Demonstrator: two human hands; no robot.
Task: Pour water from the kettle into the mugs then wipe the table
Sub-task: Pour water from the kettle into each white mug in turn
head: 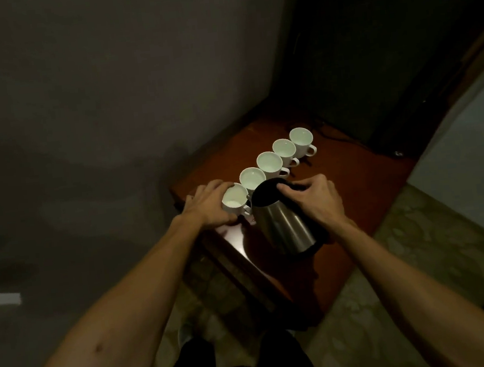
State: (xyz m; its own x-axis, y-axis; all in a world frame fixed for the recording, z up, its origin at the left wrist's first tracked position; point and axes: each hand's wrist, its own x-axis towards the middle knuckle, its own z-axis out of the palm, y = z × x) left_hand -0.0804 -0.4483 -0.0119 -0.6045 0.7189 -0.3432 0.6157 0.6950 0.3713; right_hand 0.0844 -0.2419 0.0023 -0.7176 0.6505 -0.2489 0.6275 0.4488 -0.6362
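Observation:
Several white mugs stand in a diagonal row on a dark red-brown table [353,177]. My left hand [207,205] curls around the nearest mug [234,201] from its left side. My right hand [315,198] grips the black handle and top of a steel kettle [284,226], which is tilted with its spout toward the nearest mug. A thin stream runs from the spout at that mug's rim. The nearest mug holds a little liquid at the bottom. The farthest mug [301,139] stands near the back of the table.
A grey wall runs along the table's left side. A dark cabinet [370,50] stands behind the table, with a black cord [334,136] lying on the tabletop by it. Patterned floor [421,254] lies to the right, and my legs show below.

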